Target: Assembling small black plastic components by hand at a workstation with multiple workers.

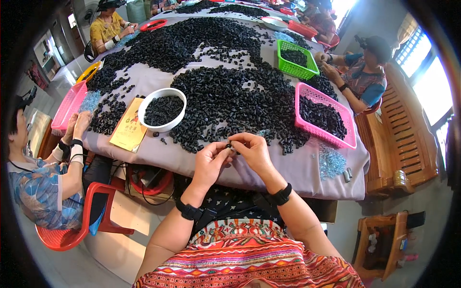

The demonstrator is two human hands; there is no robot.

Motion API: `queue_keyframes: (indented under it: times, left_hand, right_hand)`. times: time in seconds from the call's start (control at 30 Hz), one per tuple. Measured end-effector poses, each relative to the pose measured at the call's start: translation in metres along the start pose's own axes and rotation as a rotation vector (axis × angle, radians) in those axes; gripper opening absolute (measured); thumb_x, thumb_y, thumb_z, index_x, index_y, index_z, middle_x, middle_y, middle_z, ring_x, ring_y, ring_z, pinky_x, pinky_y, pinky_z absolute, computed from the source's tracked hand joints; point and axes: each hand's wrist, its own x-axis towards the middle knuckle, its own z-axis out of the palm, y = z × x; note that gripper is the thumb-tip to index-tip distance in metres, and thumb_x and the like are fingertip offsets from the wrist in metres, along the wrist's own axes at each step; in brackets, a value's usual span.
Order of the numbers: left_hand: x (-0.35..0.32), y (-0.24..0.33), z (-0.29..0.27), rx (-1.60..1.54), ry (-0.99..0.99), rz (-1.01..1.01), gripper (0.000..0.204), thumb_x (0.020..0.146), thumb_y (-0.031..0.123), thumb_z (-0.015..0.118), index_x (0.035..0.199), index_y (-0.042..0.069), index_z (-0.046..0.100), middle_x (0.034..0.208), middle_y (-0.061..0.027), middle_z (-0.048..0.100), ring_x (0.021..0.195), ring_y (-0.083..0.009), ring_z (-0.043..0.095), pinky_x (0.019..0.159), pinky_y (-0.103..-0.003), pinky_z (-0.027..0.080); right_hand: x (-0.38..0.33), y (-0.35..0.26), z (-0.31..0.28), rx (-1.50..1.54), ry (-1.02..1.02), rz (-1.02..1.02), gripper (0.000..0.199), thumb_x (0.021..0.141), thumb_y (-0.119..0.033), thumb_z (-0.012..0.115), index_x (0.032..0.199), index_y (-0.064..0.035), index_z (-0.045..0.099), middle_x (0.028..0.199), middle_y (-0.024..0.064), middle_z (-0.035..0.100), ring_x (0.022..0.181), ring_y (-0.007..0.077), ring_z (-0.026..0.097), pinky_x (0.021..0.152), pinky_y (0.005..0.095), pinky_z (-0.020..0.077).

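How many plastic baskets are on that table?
4 clearly: a pink basket right of the hands, a green basket beyond it, a pink basket at the left edge, a red basket far off. Others may be hidden.

Both hands (231, 154) pinch small black part (229, 145) over table (297, 168)
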Motion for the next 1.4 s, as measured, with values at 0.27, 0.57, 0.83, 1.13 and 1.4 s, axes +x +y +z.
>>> queue_keyframes:
  times: [0.27,0.57,0.83,1.13,1.4]
  left_hand:
    - [0.002,-0.004,-0.003,0.027,-0.014,-0.024,0.020,0.097,0.010,0.062,0.114,-0.002,0.063,0.097,-0.0081,0.072,0.079,-0.0099,0.066,0.073,-0.026,0.055]
    - [0.002,-0.005,-0.002,0.036,-0.050,0.002,0.019,0.098,0.011,0.062,0.110,-0.003,0.066,0.093,-0.0043,0.071,0.074,-0.0076,0.065,0.068,-0.023,0.053]
    - [0.004,-0.009,-0.009,-0.016,-0.052,0.018,0.016,0.098,0.010,0.061,0.108,-0.002,0.067,0.090,-0.0054,0.071,0.071,-0.0077,0.062,0.066,-0.023,0.051]
    - [0.003,-0.001,-0.007,0.068,0.031,0.032,0.013,0.096,0.008,0.061,0.103,-0.002,0.066,0.086,-0.0039,0.069,0.072,-0.0070,0.062,0.066,-0.022,0.050]
    - [0.004,-0.001,-0.004,0.111,0.017,0.048,0.014,0.098,0.009,0.059,0.099,-0.002,0.067,0.084,-0.0016,0.067,0.073,-0.0066,0.060,0.066,-0.022,0.048]
  right_hand:
    - [0.002,0.009,-0.006,0.006,0.035,-0.089,0.012,0.087,-0.004,0.068,0.098,0.0002,0.073,0.086,0.0021,0.071,0.079,0.0072,0.062,0.070,0.0233,0.0501]
    - [-0.005,-0.003,0.001,-0.122,0.060,-0.115,0.013,0.085,-0.006,0.070,0.097,-0.0026,0.073,0.083,0.0037,0.070,0.078,0.0100,0.063,0.068,0.0264,0.0511]
    - [-0.004,-0.025,-0.002,-0.595,-0.030,-0.508,0.016,0.083,0.000,0.067,0.097,-0.0044,0.073,0.083,0.0108,0.069,0.078,0.0233,0.065,0.071,0.0317,0.0534]
    - [-0.014,-0.031,0.002,-0.715,-0.081,-0.571,0.041,0.078,-0.011,0.073,0.117,-0.0040,0.064,0.101,0.0148,0.068,0.085,0.0317,0.064,0.073,0.0384,0.0543]
    - [-0.006,-0.009,0.015,-1.009,-0.069,-0.573,0.026,0.071,-0.014,0.074,0.088,-0.0051,0.056,0.084,0.0121,0.063,0.085,0.0309,0.063,0.072,0.0401,0.0541]
